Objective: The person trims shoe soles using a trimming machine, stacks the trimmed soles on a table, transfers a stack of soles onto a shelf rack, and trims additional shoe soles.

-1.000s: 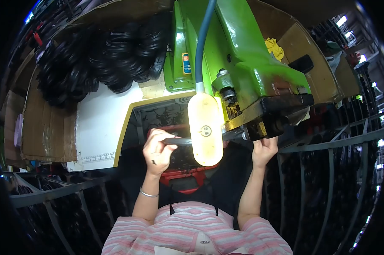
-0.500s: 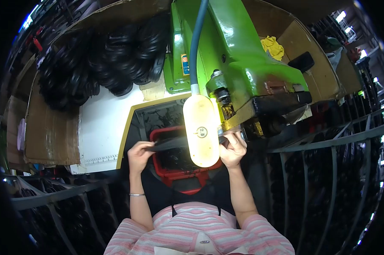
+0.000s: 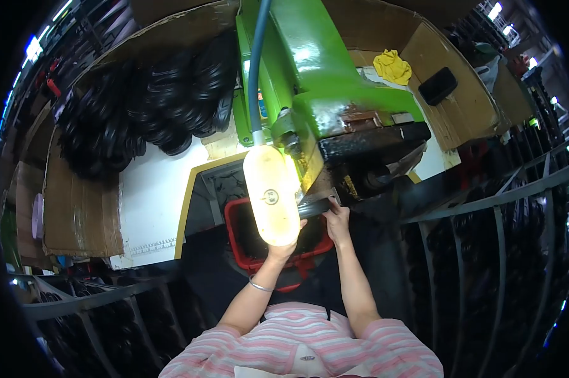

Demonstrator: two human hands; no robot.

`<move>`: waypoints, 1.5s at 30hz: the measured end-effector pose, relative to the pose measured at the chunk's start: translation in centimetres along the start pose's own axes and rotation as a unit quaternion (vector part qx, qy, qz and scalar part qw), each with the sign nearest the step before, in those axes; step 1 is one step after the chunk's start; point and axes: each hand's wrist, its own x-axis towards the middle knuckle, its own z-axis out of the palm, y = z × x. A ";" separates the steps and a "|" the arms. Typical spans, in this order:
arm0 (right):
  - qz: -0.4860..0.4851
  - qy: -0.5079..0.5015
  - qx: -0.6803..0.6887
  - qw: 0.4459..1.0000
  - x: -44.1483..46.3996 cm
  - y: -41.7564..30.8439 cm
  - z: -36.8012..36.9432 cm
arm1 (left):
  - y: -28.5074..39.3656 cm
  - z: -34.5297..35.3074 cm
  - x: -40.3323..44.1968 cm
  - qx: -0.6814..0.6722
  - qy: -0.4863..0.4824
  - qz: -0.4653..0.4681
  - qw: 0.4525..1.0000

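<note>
The right hand [image 3: 338, 222] has its thumb and fingers closed on the right end of a black piece [image 3: 314, 208], just below the metal front of a green machine [image 3: 360, 94]. The left hand [image 3: 282, 251] is near the piece's other end, mostly behind the glowing lamp [image 3: 271, 196]; its fingertips show just past the lamp's right edge, and whether they grip the piece I cannot tell. The 2 hands are close together, and the left wrist wears 1 thin bracelet [image 3: 260, 284].

The lamp hangs on a blue-grey stem [image 3: 255, 75] and hides part of what lies under it. Below the black piece is a red bin [image 3: 234, 237], its inside dark.

To the left, a white table [image 3: 150, 208] with a yellow edge and ruler marks holds a cardboard box [image 3: 86, 214], and a large heap of black strips [image 3: 164, 101] is piled beside the machine. To the right of the machine, a yellow cloth [image 3: 393, 67] and a black block [image 3: 438, 85] lie near the wall of another carton [image 3: 461, 107]. Metal rails [image 3: 499, 198] stand at both sides of the person.
</note>
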 end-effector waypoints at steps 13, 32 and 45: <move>-0.327 0.102 -0.429 0.836 -2.2 -20.2 2.2 | 1.8 -3.1 1.4 -0.134 -0.072 -0.011 0.988; 0.018 0.060 0.043 0.997 -8.5 -12.1 9.1 | 10.0 -5.0 1.0 0.117 -0.308 0.166 0.929; -0.057 0.240 -0.471 0.847 26.5 -14.1 -5.9 | 10.4 -6.9 33.6 0.590 -0.019 0.228 0.775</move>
